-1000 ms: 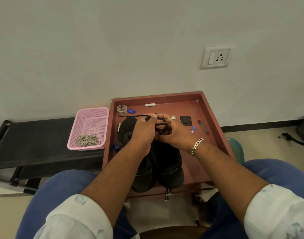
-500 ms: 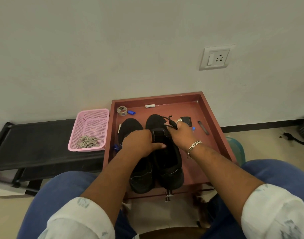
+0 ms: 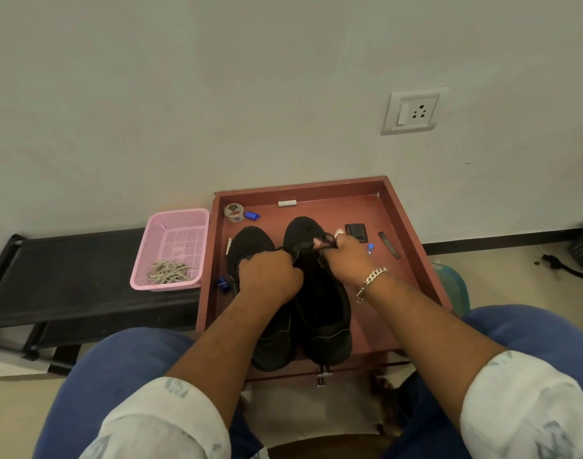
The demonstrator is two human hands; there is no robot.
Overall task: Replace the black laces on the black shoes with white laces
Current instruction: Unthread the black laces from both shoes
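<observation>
Two black shoes stand side by side in a red-brown tray point(image 3: 412, 233), toes pointing at the wall. My left hand point(image 3: 270, 276) lies curled between the left shoe point(image 3: 250, 240) and the right shoe point(image 3: 303, 233), gripping the right shoe's tongue area. My right hand point(image 3: 344, 258) pinches a bunch of black lace point(image 3: 321, 241) over the right shoe's upper. The pale laces point(image 3: 169, 271) lie heaped in a pink basket point(image 3: 180, 226) to the left of the tray.
Small items sit in the tray: a tape roll point(image 3: 233, 212), blue caps point(image 3: 252, 215), a white stick point(image 3: 286, 203), a black wallet point(image 3: 356, 230), a dark comb point(image 3: 389, 245). The basket rests on a black bench point(image 3: 68, 270). A wall socket point(image 3: 414, 111) is above.
Both hands have come down from a raised position with the black lace; the left hand now holds the right shoe and the right hand has moved right, drawing the lace.
</observation>
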